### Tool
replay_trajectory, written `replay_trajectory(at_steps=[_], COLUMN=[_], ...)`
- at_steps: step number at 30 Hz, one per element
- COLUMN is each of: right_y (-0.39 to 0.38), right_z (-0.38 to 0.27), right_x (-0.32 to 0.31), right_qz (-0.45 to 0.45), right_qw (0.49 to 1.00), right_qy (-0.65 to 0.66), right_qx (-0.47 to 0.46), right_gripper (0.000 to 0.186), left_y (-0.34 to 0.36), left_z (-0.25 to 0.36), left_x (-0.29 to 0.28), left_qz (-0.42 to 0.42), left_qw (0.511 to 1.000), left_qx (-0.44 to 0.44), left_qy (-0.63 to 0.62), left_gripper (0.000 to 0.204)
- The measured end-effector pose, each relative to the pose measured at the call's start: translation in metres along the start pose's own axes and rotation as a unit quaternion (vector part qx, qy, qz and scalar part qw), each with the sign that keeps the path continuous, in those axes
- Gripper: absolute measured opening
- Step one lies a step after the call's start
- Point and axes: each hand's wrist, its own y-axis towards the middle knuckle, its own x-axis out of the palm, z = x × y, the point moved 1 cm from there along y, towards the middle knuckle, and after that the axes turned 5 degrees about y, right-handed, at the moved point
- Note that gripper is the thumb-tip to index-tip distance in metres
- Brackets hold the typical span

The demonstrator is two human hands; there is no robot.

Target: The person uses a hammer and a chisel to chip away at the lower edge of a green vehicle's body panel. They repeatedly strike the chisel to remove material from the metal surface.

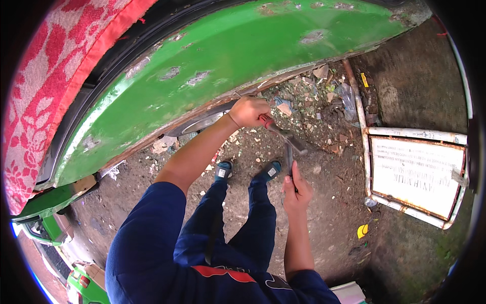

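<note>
My left hand (249,111) is closed around a red-handled screwdriver (265,120), its thin metal shaft showing past the fist by the rusty lower edge of a green car body panel (243,48). Whether the tip touches that edge I cannot tell. My right hand (297,191) grips the dark handle of a hammer (293,143). The hammer's metal head lies at or very near the butt of the red handle. Bare grey patches and chipped paint mark the panel.
Paint flakes and rubble (324,116) litter the ground below the panel. At right stands a white pipe frame with a white sign board (417,172). A red and white patterned cloth (45,91) hangs at upper left. Other green vehicles (83,286) show at lower left.
</note>
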Motion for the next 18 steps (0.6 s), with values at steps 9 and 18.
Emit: replay_trajectory(at_steps=[9,18], right_y=[-0.003,-0.018], right_z=[0.002,0.020], right_x=[0.009,0.010], right_qz=[0.046,0.100], right_qw=[0.983,0.960], right_qy=[0.119,0.239], right_qx=[0.133,0.106], right_gripper=[0.042,0.046], left_y=[-0.012,-0.042], left_z=[-0.015,0.004], left_x=[0.006,0.010], left_qz=[0.056,-0.044], left_qw=[0.995,0.998], left_qx=[-0.072,0.034], left_qy=[0.043,-0.009], left_gripper=[0.015,0.018])
